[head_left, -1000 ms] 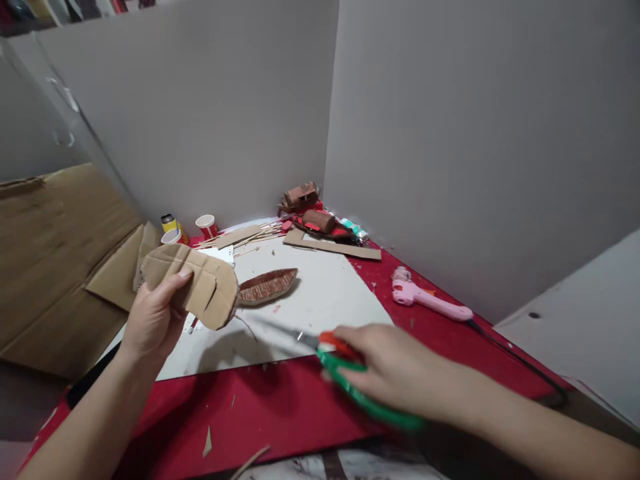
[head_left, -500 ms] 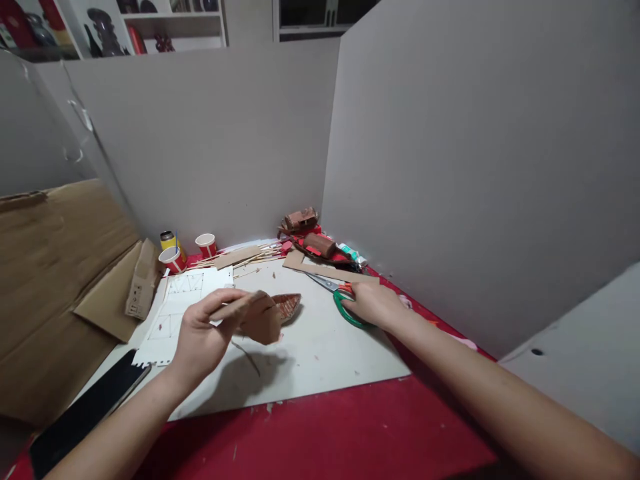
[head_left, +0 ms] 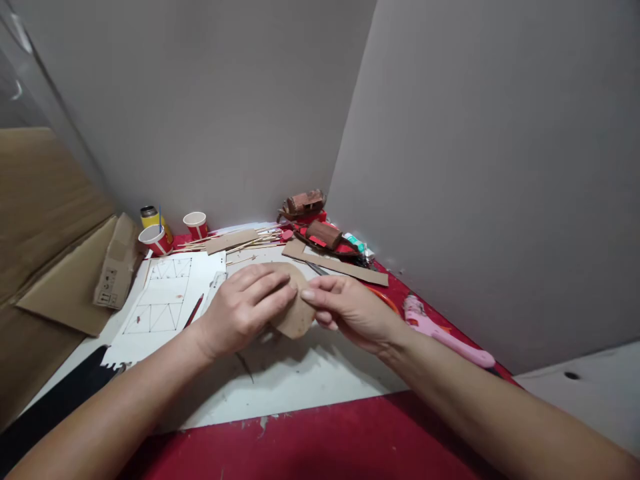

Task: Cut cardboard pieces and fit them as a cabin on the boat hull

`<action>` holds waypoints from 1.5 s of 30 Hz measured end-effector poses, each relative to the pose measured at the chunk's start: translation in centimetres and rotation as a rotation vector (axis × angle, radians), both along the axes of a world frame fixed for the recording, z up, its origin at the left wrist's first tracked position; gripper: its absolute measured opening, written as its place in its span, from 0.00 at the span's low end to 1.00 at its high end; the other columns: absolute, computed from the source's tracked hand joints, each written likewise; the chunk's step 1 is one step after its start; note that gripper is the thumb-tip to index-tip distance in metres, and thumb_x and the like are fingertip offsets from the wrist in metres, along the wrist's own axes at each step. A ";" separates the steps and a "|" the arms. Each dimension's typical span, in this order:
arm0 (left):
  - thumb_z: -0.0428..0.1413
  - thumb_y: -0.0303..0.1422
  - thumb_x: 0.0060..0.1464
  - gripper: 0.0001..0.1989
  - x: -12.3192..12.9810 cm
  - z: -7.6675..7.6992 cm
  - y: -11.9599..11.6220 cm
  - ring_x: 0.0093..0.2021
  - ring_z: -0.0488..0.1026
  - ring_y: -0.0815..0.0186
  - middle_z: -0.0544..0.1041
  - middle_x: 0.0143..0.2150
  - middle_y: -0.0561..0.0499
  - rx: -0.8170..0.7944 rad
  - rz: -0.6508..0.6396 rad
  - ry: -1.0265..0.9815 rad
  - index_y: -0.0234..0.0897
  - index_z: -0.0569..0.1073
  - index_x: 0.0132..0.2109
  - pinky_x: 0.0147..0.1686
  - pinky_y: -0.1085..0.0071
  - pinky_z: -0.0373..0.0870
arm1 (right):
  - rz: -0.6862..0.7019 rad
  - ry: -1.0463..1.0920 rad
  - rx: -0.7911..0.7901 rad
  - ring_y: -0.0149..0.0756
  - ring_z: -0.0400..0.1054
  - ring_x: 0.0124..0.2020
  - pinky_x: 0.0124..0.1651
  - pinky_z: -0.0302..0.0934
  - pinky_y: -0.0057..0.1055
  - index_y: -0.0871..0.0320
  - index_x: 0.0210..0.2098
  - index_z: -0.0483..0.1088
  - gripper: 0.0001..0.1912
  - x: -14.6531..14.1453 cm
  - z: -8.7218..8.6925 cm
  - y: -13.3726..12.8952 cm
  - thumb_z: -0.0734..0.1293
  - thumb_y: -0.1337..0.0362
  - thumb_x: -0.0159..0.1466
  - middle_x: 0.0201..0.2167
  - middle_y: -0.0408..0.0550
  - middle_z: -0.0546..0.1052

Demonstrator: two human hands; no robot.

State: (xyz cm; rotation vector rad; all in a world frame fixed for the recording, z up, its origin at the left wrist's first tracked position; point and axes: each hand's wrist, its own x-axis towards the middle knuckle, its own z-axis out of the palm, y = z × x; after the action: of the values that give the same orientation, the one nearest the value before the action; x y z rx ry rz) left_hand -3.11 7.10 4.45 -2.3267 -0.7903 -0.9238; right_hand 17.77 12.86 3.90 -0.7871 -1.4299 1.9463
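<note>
A rounded piece of brown cardboard (head_left: 295, 319) is between my two hands, above the white board (head_left: 280, 393). My left hand (head_left: 245, 307) is closed on its left side, with the fingers lying over the top. At the right edge, my right hand (head_left: 353, 310) pinches the same piece between thumb and fingers. Behind my right hand lie the scissors (head_left: 316, 268); only part of the blades and an orange handle show. The small brown model boat is hidden behind my hands and the cardboard.
Left lies a sheet with truss drawings (head_left: 165, 293), beside a large carton (head_left: 45, 200). Paper cups (head_left: 195, 225), thin sticks (head_left: 245, 241) and brown model boats (head_left: 325, 235) stand at the back. A cardboard strip (head_left: 350, 268) and pink glue gun (head_left: 450, 340) lie right.
My right hand has let go of the scissors and moved left to the cardboard piece. My left hand has brought that piece rightward and lower. The view has tilted down.
</note>
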 end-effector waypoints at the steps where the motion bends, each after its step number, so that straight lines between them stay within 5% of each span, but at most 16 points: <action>1: 0.52 0.24 0.59 0.21 -0.2 -0.1 0.0 0.53 0.75 0.54 0.78 0.53 0.36 -0.063 0.041 -0.046 0.34 0.67 0.59 0.50 0.54 0.74 | -0.007 0.012 -0.024 0.19 0.53 0.15 0.17 0.45 0.18 0.61 0.23 0.72 0.21 0.2 0.1 0.6 0.81 0.52 0.46 0.15 0.36 0.66; 4: 0.53 0.27 0.59 0.29 -1.5 -0.4 0.0 0.58 0.72 0.53 0.73 0.59 0.35 -0.342 0.241 -0.250 0.38 0.59 0.66 0.53 0.51 0.71 | -0.018 0.019 -0.058 0.18 0.52 0.16 0.17 0.43 0.19 0.60 0.23 0.72 0.19 1.1 0.5 2.2 0.81 0.55 0.45 0.16 0.36 0.66; 8: 0.54 0.32 0.57 0.26 -3.3 -1.2 0.6 0.53 0.76 0.55 0.78 0.53 0.39 -0.882 0.444 -0.502 0.38 0.63 0.63 0.52 0.53 0.71 | 0.004 0.010 -0.020 0.20 0.52 0.18 0.19 0.45 0.20 0.59 0.22 0.74 0.16 1.5 0.4 3.5 0.81 0.58 0.45 0.17 0.36 0.66; 12: 0.55 0.30 0.54 0.26 -4.5 -2.9 1.9 0.48 0.78 0.56 0.80 0.50 0.39 -1.279 0.373 -0.623 0.37 0.66 0.61 0.46 0.59 0.75 | -0.041 -0.039 0.139 0.23 0.56 0.20 0.22 0.52 0.24 0.58 0.21 0.74 0.15 0.8 -0.7 4.0 0.81 0.58 0.46 0.19 0.37 0.67; 15: 0.55 0.27 0.51 0.29 -5.2 -4.4 2.8 0.44 0.79 0.57 0.81 0.48 0.39 -1.368 0.171 -0.656 0.38 0.66 0.62 0.38 0.64 0.76 | 0.004 -0.127 0.317 0.28 0.62 0.23 0.27 0.59 0.28 0.58 0.22 0.76 0.13 0.1 -1.4 4.0 0.78 0.56 0.50 0.21 0.40 0.71; 19: 0.53 0.24 0.51 0.29 -5.8 -5.9 3.2 0.39 0.81 0.60 0.82 0.45 0.41 -1.366 -0.068 -0.681 0.41 0.68 0.61 0.33 0.67 0.77 | 0.075 -0.214 0.436 0.30 0.63 0.24 0.28 0.60 0.29 0.57 0.27 0.78 0.13 -0.5 -2.0 3.7 0.76 0.54 0.54 0.25 0.43 0.74; 22: 0.55 0.25 0.52 0.30 -5.7 -6.1 3.1 0.42 0.80 0.60 0.80 0.51 0.38 -1.314 -0.061 -0.687 0.40 0.66 0.64 0.36 0.66 0.78 | 0.141 -0.273 0.473 0.28 0.61 0.22 0.24 0.58 0.28 0.58 0.27 0.79 0.16 -0.6 -2.4 3.6 0.75 0.50 0.55 0.25 0.44 0.73; 27: 0.61 0.29 0.51 0.43 -4.9 -4.8 3.0 0.61 0.69 0.50 0.57 0.71 0.35 -0.753 0.275 -0.630 0.44 0.52 0.71 0.51 0.55 0.74 | 0.218 -0.312 0.578 0.28 0.61 0.24 0.24 0.56 0.25 0.59 0.29 0.79 0.15 -0.6 -2.8 3.9 0.73 0.52 0.59 0.28 0.45 0.74; 31: 0.61 0.30 0.56 0.36 -4.5 -4.0 2.9 0.70 0.54 0.48 0.52 0.73 0.41 -0.362 0.275 -0.394 0.49 0.58 0.68 0.61 0.50 0.62 | 0.259 -0.310 0.630 0.27 0.62 0.23 0.24 0.57 0.25 0.59 0.31 0.79 0.13 -0.4 -2.8 4.1 0.72 0.54 0.61 0.28 0.44 0.72; 36: 0.53 0.25 0.61 0.13 -4.0 -3.3 2.4 0.51 0.73 0.55 0.79 0.50 0.41 -0.127 0.273 -0.113 0.38 0.76 0.50 0.48 0.57 0.71 | 0.334 -0.352 0.634 0.28 0.63 0.24 0.26 0.60 0.26 0.59 0.28 0.78 0.16 -0.1 -2.8 4.2 0.70 0.53 0.63 0.28 0.45 0.72; 40: 0.48 0.24 0.61 0.13 -3.0 -2.7 2.1 0.35 0.72 0.60 0.81 0.34 0.45 -0.138 0.318 -0.010 0.34 0.78 0.39 0.35 0.64 0.69 | 0.326 -0.393 0.540 0.28 0.63 0.23 0.25 0.61 0.26 0.59 0.28 0.77 0.16 0.2 -2.8 4.3 0.73 0.51 0.59 0.27 0.45 0.72; 45: 0.48 0.23 0.58 0.12 -2.1 -2.5 1.8 0.32 0.72 0.62 0.79 0.31 0.47 -0.308 0.333 -0.067 0.34 0.77 0.36 0.32 0.66 0.68 | 0.306 -0.401 0.366 0.28 0.62 0.21 0.24 0.60 0.25 0.58 0.28 0.72 0.16 0.4 -3.2 4.5 0.77 0.54 0.54 0.21 0.41 0.71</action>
State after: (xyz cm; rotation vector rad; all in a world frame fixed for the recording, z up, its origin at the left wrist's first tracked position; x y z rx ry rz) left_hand -5.25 8.92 1.95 -2.3206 -1.3828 -0.7783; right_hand 18.15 17.41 0.72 -0.8531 -2.1832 1.7130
